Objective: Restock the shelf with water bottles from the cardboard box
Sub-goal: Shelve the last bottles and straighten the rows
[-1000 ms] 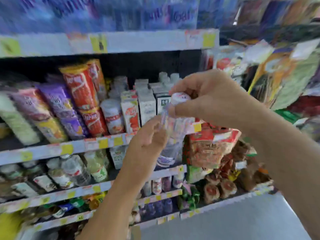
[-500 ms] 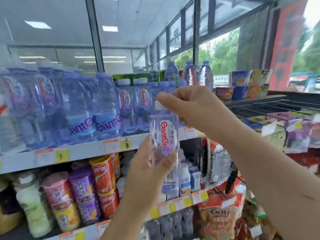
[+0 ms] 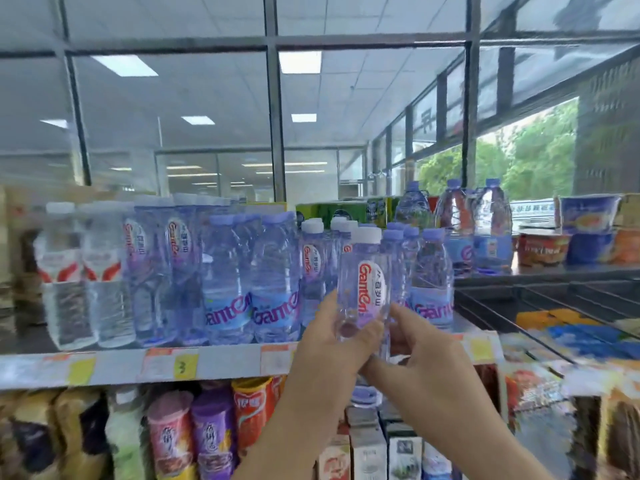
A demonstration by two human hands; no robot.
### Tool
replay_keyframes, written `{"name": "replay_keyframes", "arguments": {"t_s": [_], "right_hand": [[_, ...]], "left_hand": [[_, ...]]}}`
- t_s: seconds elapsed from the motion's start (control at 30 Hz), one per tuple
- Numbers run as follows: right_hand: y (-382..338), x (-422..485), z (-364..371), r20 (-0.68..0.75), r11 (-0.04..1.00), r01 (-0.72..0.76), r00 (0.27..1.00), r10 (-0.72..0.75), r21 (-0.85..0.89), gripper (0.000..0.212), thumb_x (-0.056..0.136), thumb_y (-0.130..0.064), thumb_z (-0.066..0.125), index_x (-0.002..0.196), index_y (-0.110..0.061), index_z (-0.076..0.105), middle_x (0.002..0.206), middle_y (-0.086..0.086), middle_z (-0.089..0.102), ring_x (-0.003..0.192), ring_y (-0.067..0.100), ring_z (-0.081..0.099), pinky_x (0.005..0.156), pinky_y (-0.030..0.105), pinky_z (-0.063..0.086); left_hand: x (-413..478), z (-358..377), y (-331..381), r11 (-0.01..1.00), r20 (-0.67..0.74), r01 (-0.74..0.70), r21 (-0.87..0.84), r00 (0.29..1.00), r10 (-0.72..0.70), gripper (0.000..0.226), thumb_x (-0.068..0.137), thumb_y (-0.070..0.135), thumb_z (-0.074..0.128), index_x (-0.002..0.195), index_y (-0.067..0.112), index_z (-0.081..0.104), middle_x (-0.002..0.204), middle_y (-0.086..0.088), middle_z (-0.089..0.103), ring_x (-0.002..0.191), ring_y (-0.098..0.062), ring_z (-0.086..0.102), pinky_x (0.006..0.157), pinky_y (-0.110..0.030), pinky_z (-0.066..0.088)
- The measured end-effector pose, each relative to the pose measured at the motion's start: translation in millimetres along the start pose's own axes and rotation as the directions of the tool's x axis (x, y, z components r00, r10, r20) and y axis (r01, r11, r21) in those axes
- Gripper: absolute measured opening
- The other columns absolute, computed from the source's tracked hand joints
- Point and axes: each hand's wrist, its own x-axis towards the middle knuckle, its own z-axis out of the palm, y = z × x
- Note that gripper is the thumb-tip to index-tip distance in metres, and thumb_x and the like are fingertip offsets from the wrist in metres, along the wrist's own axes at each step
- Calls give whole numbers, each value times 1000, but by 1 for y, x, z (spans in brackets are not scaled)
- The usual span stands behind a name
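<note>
The small water bottle (image 3: 364, 282) stands upright at frame centre, just in front of the top shelf (image 3: 214, 366), level with the white-capped bottles (image 3: 313, 258) on its left and a blue-capped bottle (image 3: 433, 271) on its right. The left hand (image 3: 329, 348) wraps its fingers (image 3: 356, 341) round the base and the right hand (image 3: 427, 344) holds the lower side, so both grip it. This looks like the placing step: the next move calls for easing it over the shelf lip, setting it down without knocking its neighbours, then letting go.
</note>
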Motion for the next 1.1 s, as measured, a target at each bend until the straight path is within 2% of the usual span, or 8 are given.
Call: {"name": "replay_keyframes", "arguments": {"t_s": [0.07,0.2,0.3,0.37,0.5,0.73,0.93,1.1], "right_hand": [[3,17,1,3,1000,-20,1000,20,13,38,72,-59,62,106,-42,61,84,-7,72,76,10,68,71,41,57],[6,53,9,-49,1000,-10,999,10,6,29,70,-56,70,96,-50,58,75,-9,70,61,2,60,60,29,53],[10,79,16,-110,998,-43,993,38,-49,32,73,-49,76,94,-51,52,79,-9,71,68,4,64,65,34,56],[13,92,21,-150,995,-65,987,54,-74,34,75,-48,75,99,-48,51,81,-5,70,68,9,64,64,35,56],[14,102,39,-196,988,-112,976,90,-103,49,75,-50,75,115,-29,57,78,-3,68,67,11,63,61,34,53],[19,93,80,-164,976,-175,975,153,-127,39,75,-47,74,102,-25,56,84,-7,68,77,15,64,66,37,54],[21,90,85,-102,959,-164,984,144,-229,72,82,-53,68,141,-23,41,120,-2,64,110,20,60,77,25,47],[23,91,85,-77,965,-105,993,89,-241,66,81,-54,62,135,-21,45,113,-2,67,105,19,60,77,31,48]], "left_hand": [[11,0,6,999,-2,-16,33,1000,16,49,79,34,74,127,34,62,120,-1,71,114,-18,66,97,-34,51],[27,-23,20,993,-115,-17,118,993,30,55,92,32,66,144,34,48,134,13,62,122,1,57,98,-22,49],[27,-55,23,981,-328,-20,192,941,84,40,92,35,66,131,41,58,107,33,67,101,17,60,86,-17,46],[26,-72,19,984,-382,9,175,922,59,23,93,28,67,110,42,72,105,22,72,103,2,66,95,-32,50],[29,-89,5,984,-368,80,157,930,-17,20,91,15,68,86,33,77,101,4,77,102,-16,70,99,-42,51],[27,-99,-8,936,-222,88,342,975,-11,13,92,31,67,100,37,74,94,22,75,82,7,69,62,-7,49],[31,-94,-10,934,-209,98,344,978,-26,17,90,22,68,89,37,75,89,18,77,89,-2,72,85,-29,54],[34,-82,-9,928,-246,92,360,969,-1,23,89,18,70,86,40,74,84,18,76,83,2,71,75,-20,51]]}}
